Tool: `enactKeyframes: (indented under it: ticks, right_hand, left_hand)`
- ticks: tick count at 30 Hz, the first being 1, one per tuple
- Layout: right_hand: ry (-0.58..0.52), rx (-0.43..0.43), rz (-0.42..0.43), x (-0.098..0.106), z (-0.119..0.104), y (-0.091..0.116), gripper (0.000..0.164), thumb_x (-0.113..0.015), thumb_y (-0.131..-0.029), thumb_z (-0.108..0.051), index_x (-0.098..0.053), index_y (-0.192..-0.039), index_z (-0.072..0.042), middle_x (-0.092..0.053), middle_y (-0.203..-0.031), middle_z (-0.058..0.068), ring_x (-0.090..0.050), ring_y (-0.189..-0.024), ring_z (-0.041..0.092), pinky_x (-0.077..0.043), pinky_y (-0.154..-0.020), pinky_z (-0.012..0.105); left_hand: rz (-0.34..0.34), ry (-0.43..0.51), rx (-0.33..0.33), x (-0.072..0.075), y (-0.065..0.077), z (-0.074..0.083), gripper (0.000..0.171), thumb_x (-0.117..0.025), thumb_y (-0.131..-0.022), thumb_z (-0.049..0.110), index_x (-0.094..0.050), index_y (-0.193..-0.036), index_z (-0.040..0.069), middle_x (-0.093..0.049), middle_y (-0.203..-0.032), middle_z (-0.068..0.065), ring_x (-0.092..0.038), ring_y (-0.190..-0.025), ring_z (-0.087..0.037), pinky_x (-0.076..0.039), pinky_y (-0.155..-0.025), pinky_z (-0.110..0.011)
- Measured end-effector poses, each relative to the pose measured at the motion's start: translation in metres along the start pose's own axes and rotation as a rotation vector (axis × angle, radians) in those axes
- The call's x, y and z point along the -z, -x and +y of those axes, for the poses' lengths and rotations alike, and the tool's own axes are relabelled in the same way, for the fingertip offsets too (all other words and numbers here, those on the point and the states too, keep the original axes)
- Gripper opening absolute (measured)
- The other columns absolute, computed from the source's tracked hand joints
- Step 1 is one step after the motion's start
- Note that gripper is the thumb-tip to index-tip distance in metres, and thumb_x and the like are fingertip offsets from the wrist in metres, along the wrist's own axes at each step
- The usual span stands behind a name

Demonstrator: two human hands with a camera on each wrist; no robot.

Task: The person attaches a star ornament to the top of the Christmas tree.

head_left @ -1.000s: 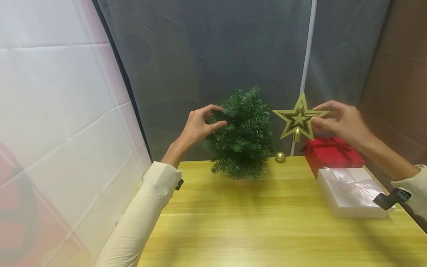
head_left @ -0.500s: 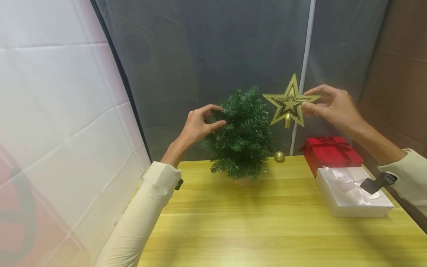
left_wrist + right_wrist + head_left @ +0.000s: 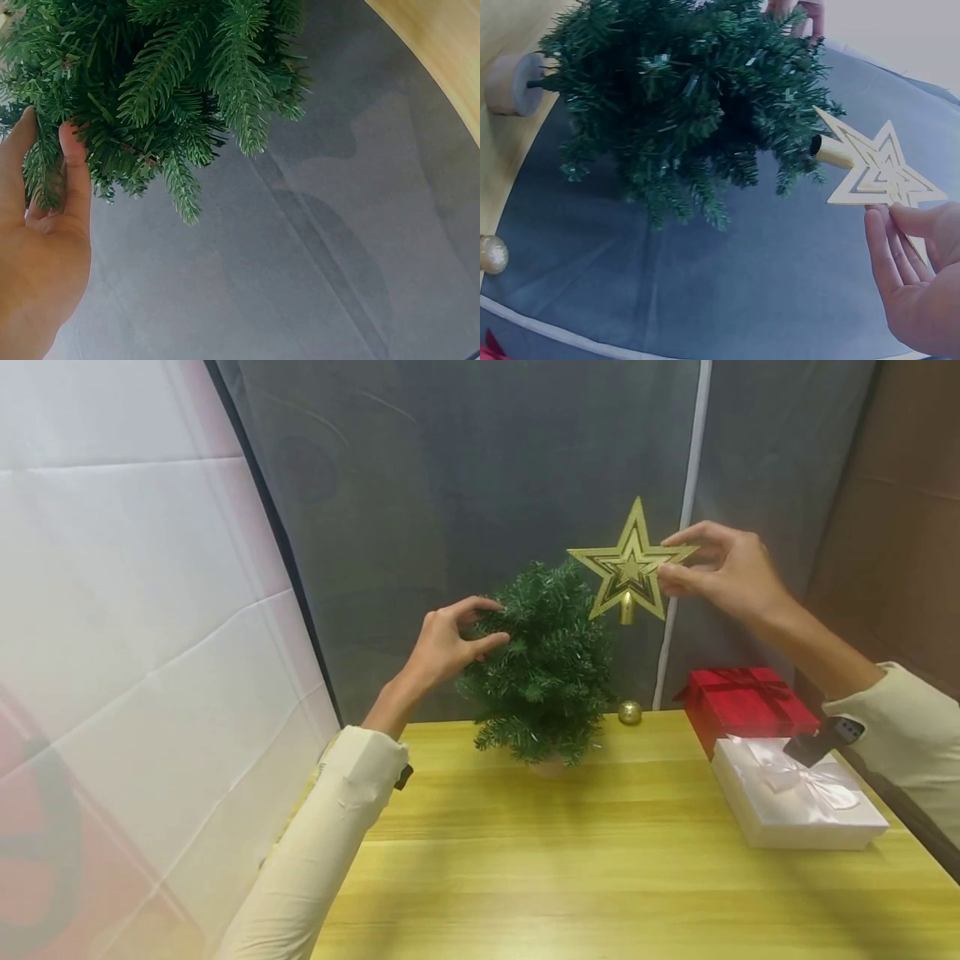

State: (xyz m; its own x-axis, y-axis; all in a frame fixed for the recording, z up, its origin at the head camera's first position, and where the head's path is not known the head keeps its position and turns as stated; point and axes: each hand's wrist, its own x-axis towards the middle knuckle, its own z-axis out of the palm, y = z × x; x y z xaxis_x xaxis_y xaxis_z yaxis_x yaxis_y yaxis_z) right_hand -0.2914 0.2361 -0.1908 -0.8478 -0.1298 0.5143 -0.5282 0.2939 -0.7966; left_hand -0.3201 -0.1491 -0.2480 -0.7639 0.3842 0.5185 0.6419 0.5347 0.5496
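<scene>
A small green artificial Christmas tree (image 3: 543,677) stands on the table on a round wooden base (image 3: 514,84). On its upper left side, my left hand (image 3: 448,642) has its thumb and fingers curled around a sprig, which shows between them in the left wrist view. My right hand (image 3: 738,572) pinches one point of a gold star tree topper (image 3: 631,565) between thumb and fingers. The star is upright, up and to the right of the treetop. Its hollow gold socket (image 3: 831,151) faces down, close to the outer branches in the right wrist view.
A gold ball ornament (image 3: 630,712) lies by the table's back edge, right of the tree. At the right are a red gift box (image 3: 750,706) and, in front of it, a white gift box (image 3: 798,827) with a ribbon bow. Grey curtain (image 3: 375,527) hangs behind.
My right hand has carried the star up and to the left, from beside the tree to near its top. My left hand and the tree have stayed put.
</scene>
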Motion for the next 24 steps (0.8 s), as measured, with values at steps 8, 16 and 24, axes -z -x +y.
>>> enactKeyframes:
  ticks: [8, 16, 24]
  right_hand:
    - [-0.103, 0.014, -0.013, -0.014, -0.013, -0.02, 0.029, -0.076, -0.094, -0.001, -0.069, -0.122, -0.006, -0.078, -0.089, 0.003, -0.077, -0.073, 0.013, -0.062, -0.073, 0.027]
    - [-0.193, 0.01, 0.015, -0.032, -0.025, -0.042, 0.03, -0.073, -0.093, 0.006, -0.068, -0.121, -0.004, -0.076, -0.091, 0.001, -0.077, -0.074, 0.013, -0.062, -0.074, 0.026]
    - [-0.257, 0.05, 0.023, -0.043, -0.031, -0.06, 0.027, -0.071, -0.093, 0.009, -0.068, -0.117, -0.004, -0.073, -0.092, 0.006, -0.076, -0.074, 0.014, -0.061, -0.075, 0.026]
  left_hand:
    - [0.003, -0.005, 0.012, 0.001, 0.003, 0.0, 0.042, -0.082, -0.093, 0.031, -0.07, -0.132, 0.023, -0.072, -0.131, -0.008, -0.074, -0.067, -0.012, -0.06, -0.058, -0.033]
    - [0.007, -0.012, 0.016, 0.002, 0.005, -0.002, 0.042, -0.082, -0.092, 0.03, -0.07, -0.132, 0.023, -0.076, -0.118, -0.006, -0.073, -0.066, -0.013, -0.059, -0.055, -0.033]
    - [0.001, -0.004, 0.012, -0.003, 0.002, -0.002, 0.042, -0.082, -0.093, 0.03, -0.07, -0.132, 0.022, -0.075, -0.124, -0.007, -0.073, -0.067, -0.013, -0.06, -0.059, -0.032]
